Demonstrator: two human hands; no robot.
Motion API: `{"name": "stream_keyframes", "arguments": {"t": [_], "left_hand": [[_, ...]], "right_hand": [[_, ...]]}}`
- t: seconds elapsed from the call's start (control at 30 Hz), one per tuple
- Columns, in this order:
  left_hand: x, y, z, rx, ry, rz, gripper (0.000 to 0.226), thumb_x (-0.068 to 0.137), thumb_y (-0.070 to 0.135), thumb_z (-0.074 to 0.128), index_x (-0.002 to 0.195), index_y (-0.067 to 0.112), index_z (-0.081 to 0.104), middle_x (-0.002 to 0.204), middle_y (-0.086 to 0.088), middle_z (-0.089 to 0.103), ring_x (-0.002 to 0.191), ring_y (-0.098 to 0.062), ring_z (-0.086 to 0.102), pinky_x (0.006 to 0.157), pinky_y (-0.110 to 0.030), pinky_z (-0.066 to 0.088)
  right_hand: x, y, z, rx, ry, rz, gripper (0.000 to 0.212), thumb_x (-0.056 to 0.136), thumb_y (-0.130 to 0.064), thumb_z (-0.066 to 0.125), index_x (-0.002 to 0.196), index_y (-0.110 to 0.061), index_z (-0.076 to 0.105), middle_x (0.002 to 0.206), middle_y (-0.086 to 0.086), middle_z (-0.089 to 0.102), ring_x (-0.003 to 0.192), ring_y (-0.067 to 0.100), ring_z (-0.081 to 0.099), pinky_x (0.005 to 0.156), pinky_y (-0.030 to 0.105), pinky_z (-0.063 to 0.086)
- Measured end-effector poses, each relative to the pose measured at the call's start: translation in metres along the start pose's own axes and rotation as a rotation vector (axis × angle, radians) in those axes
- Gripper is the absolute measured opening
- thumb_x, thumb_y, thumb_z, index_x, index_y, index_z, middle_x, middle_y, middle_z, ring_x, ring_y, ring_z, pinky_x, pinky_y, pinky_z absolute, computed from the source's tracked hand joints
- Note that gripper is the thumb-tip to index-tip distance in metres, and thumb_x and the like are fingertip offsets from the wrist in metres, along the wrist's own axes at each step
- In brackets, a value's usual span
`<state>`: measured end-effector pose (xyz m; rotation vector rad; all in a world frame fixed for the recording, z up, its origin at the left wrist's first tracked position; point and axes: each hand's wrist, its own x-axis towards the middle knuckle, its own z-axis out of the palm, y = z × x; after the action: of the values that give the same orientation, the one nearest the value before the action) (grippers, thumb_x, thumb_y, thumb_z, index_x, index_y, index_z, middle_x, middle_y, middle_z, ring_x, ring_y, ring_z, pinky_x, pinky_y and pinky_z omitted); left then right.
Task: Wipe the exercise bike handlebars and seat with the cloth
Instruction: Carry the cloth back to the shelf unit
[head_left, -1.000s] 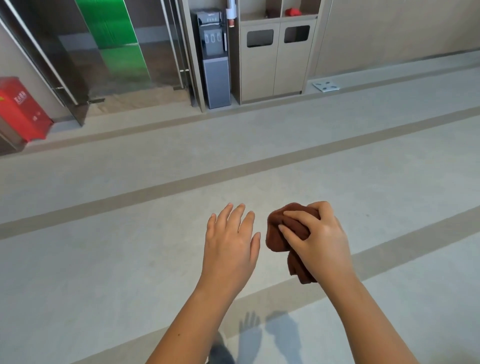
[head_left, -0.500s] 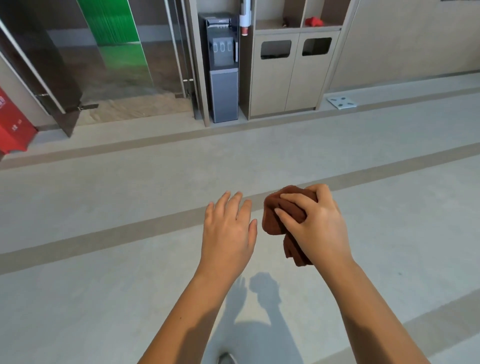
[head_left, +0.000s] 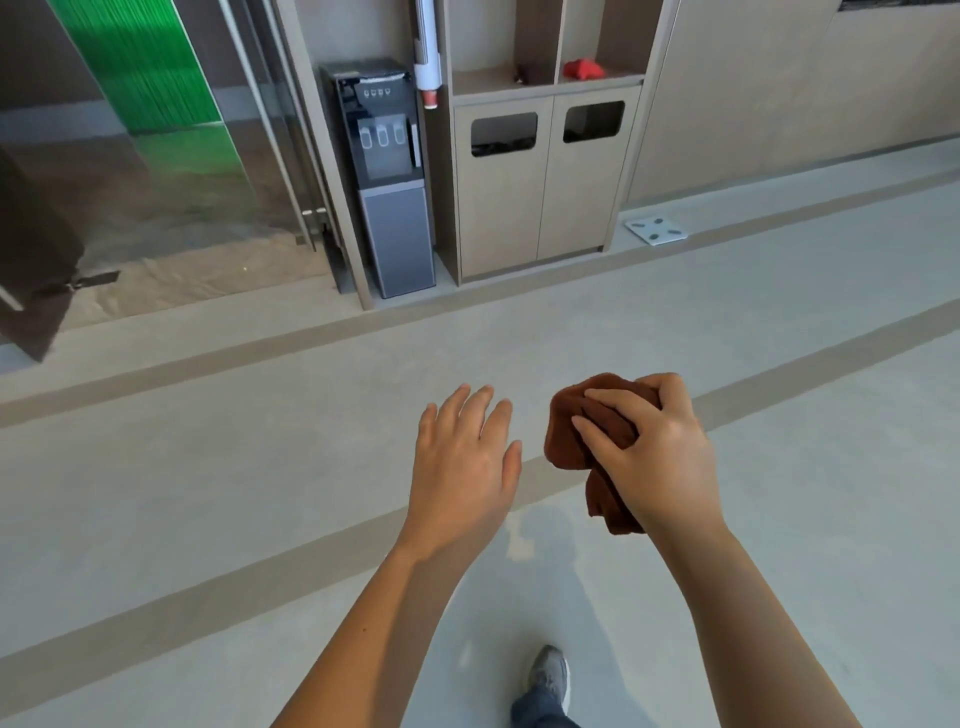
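The right hand (head_left: 657, 457) was clenched around a bunched-up brown cloth (head_left: 576, 431), with a tail of it hanging below the palm. The left hand (head_left: 462, 467) was just beside it, flat and empty, fingers loosely spread, not touching the cloth. Both hung out over a pale grey floor (head_left: 208, 493) with darker stripes. One grey sneaker (head_left: 548, 673) showed at the bottom. Further off stood a dark water dispenser (head_left: 384, 176), a beige cabinet (head_left: 540, 187) with two bin slots, and a white bathroom scale (head_left: 655, 230) on the floor. No readable writing anywhere. No exercise bike was in view.
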<state>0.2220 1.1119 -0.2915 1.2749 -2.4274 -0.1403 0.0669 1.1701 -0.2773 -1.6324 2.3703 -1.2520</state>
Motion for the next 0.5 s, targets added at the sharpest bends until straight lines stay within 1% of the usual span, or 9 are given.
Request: {"name": "stream_keyframes", "arguments": {"t": [0.07,0.13,0.2,0.27,0.3,0.4,0.5], "left_hand": [[0.056,0.0,0.015,-0.008,-0.01,0.001,0.044,0.096,0.034,0.035,0.136,0.018,0.037,0.147,-0.003,0.032,0.137,-0.021,0.017,0.112,-0.04,0.007],[0.107,-0.001,0.023,-0.006,0.002,-0.008,0.043,0.095,0.034,0.037,0.135,0.018,0.04,0.146,-0.004,0.035,0.136,-0.022,0.021,0.112,-0.04,0.008],[0.154,-0.005,0.028,0.019,0.043,-0.008,0.041,0.092,0.031,0.046,0.129,0.014,0.048,0.139,-0.008,0.046,0.131,-0.028,0.033,0.109,-0.045,0.018],[0.196,-0.011,0.035,0.023,0.079,0.007,0.036,0.085,0.024,0.059,0.118,0.009,0.059,0.126,-0.013,0.058,0.12,-0.033,0.048,0.101,-0.051,0.031],[0.215,-0.017,0.039,0.02,0.085,0.001,0.036,0.082,0.023,0.063,0.115,0.008,0.061,0.122,-0.014,0.06,0.117,-0.034,0.052,0.098,-0.053,0.034],[0.276,-0.041,0.052,0.002,0.084,-0.031,0.036,0.08,0.023,0.065,0.113,0.008,0.062,0.121,-0.015,0.061,0.115,-0.035,0.053,0.097,-0.055,0.034],[0.343,-0.077,0.071,0.006,0.087,-0.028,0.037,0.084,0.025,0.059,0.117,0.008,0.059,0.125,-0.015,0.058,0.12,-0.035,0.049,0.1,-0.054,0.031]], "right_hand": [[0.054,0.018,0.008,-0.008,0.007,0.011,0.024,0.078,-0.03,0.07,0.101,-0.025,0.069,0.11,0.004,0.051,0.094,0.029,0.056,0.073,0.035,0.048],[0.104,0.029,0.017,-0.01,0.021,-0.01,0.024,0.077,-0.029,0.071,0.1,-0.025,0.069,0.108,0.005,0.052,0.093,0.029,0.055,0.07,0.031,0.044],[0.151,0.036,0.03,-0.009,0.028,-0.038,0.024,0.075,-0.027,0.073,0.099,-0.023,0.07,0.106,0.007,0.053,0.091,0.03,0.056,0.068,0.03,0.043],[0.193,0.041,0.047,-0.004,0.023,-0.061,0.024,0.074,-0.025,0.074,0.098,-0.021,0.071,0.104,0.009,0.055,0.088,0.032,0.057,0.067,0.031,0.044],[0.214,0.044,0.056,0.001,0.013,-0.069,0.024,0.074,-0.025,0.074,0.097,-0.022,0.071,0.104,0.009,0.055,0.087,0.031,0.057,0.067,0.031,0.045],[0.278,0.053,0.089,0.009,-0.005,-0.077,0.024,0.074,-0.026,0.074,0.097,-0.023,0.071,0.103,0.007,0.054,0.086,0.03,0.058,0.066,0.03,0.045],[0.347,0.056,0.132,0.003,0.004,-0.089,0.025,0.074,-0.026,0.074,0.099,-0.022,0.071,0.103,0.007,0.054,0.086,0.031,0.058,0.067,0.029,0.045]]}}
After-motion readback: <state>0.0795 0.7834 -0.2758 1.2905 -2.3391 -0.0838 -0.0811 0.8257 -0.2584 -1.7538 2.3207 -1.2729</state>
